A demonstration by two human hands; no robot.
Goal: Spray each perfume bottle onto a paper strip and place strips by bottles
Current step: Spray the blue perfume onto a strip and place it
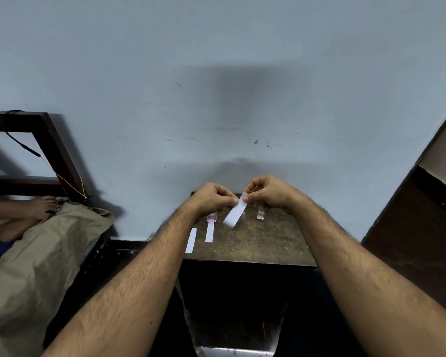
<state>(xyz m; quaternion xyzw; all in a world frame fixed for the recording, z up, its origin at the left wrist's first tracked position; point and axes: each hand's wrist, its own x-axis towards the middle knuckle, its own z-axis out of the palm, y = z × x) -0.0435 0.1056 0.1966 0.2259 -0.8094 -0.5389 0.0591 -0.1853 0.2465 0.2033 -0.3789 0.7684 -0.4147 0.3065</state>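
wall [216, 60]: grey-blue, scuffed | table [268, 243]: dark, worn wood | dim light

Matt white paper strip [234, 213] over rough, worn wooden table [263, 243]

Two strips [191, 240] [209, 231] lie on the table [263, 243], left of the clear bottle [260, 213].

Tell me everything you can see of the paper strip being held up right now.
The held paper strip is a plain white rectangle, looks like thin paper, flat and unfolded. It hangs tilted in the air above the wooden table, top end up right, lower end down left. The right hand pinches its top corner, and the left hand has its fingertips at the same end. Its lower end is free. Any dampness cannot be told.
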